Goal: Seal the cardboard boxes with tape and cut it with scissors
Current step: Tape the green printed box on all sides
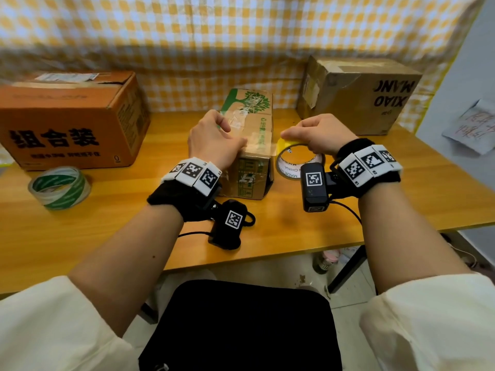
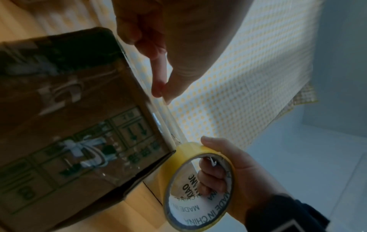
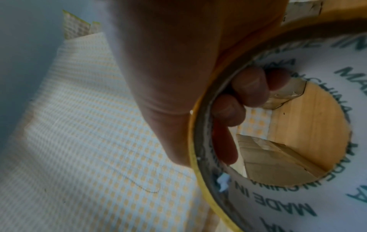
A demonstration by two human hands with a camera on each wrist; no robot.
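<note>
1. Cream sleeves (image 1: 51, 325), pushed up past the forearms.
2. Black wrist straps (image 1: 174, 196) — each carries a band of white tiles with black square markers.
3. Black wrist cameras (image 1: 314, 186) — marker-tagged, trailing thin black cables.

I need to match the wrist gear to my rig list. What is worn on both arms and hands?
Both hands are bare: the left hand and the right hand. Each wrist carries a black band topped with white square tiles printed with black block codes. A small black camera with its own code tag hangs from each band, trailing a thin black cable. Cream sleeves are pushed up the forearms.
</note>
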